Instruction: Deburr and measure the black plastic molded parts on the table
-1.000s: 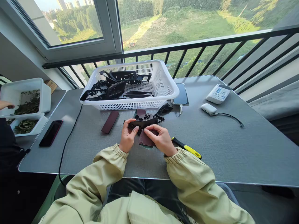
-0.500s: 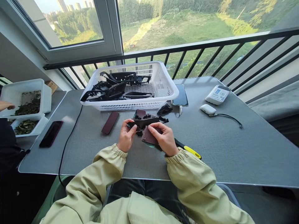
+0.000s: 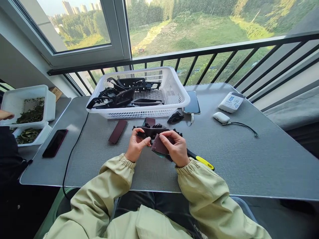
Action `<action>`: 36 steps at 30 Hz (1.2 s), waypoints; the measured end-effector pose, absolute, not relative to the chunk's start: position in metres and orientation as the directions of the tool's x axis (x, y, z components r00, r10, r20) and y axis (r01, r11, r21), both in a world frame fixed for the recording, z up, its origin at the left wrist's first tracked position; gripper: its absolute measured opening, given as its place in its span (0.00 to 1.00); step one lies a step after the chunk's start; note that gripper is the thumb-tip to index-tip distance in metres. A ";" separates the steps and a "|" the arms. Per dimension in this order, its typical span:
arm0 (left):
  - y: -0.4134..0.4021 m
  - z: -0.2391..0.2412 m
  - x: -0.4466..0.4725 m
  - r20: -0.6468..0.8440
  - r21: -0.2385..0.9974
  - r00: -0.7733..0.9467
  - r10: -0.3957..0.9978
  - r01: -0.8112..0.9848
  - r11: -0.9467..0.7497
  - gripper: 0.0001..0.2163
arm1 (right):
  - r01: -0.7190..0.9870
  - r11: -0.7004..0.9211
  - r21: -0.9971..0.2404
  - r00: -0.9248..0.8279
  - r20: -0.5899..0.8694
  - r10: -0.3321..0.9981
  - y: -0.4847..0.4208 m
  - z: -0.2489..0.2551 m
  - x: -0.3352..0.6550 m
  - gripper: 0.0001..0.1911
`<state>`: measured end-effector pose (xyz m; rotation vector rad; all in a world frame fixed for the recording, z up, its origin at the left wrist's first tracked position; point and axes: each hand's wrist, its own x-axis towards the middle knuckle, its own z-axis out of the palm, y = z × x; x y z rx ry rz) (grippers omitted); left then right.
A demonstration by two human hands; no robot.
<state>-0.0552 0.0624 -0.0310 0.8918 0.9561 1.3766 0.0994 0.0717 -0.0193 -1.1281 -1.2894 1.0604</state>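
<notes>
My left hand (image 3: 136,146) pinches the left end of a long black plastic part (image 3: 154,131) with small clips along its edge. Between the thumb and fingers of my right hand (image 3: 177,147) is a folded piece of maroon sandpaper (image 3: 159,146) with a greenish underside. The sandpaper lies against or just in front of the plastic part; exact contact is hidden by my fingers. Beyond them lies another maroon piece (image 3: 150,122). A tool with a black and yellow handle (image 3: 204,162) rests by my right wrist, its far end hidden.
A white basket (image 3: 139,114) of black plastic parts stands behind. Around it are a maroon block (image 3: 118,131), a black crumpled item (image 3: 175,117), phones (image 3: 54,143) (image 3: 193,102), a white case (image 3: 221,117) and a white pack (image 3: 231,102). At left, another person's hand (image 3: 6,115) nears leaf-filled tubs (image 3: 51,106).
The black plastic part has turned in my left hand, and its left end shows more. My left thumb has shifted right. My right hand keeps the sandpaper in nearly the same place.
</notes>
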 end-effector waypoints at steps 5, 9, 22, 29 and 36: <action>0.063 -0.031 -0.054 -0.088 0.916 -0.027 0.996 -0.395 0.071 0.21 | 0.087 0.193 -0.977 -0.101 0.184 0.978 0.071 -0.017 0.098 0.11; 0.063 -0.031 -0.052 -0.078 0.909 -0.043 0.996 -0.413 0.053 0.21 | 0.107 0.203 -0.973 -0.147 0.186 0.971 0.070 -0.017 0.099 0.13; 0.060 -0.041 -0.053 0.050 0.964 -0.103 0.993 -0.253 -0.075 0.15 | 0.137 0.171 -0.976 -0.181 0.145 0.973 0.072 -0.021 0.096 0.11; 0.053 -0.038 -0.053 0.206 0.978 -0.088 0.975 -0.017 -0.208 0.15 | 0.159 0.203 -0.966 -0.170 0.176 0.970 0.069 -0.023 0.095 0.10; 0.054 -0.036 -0.053 0.254 0.967 -0.109 0.961 0.024 -0.253 0.16 | 0.176 0.189 -0.966 -0.188 0.155 0.970 0.070 -0.020 0.095 0.09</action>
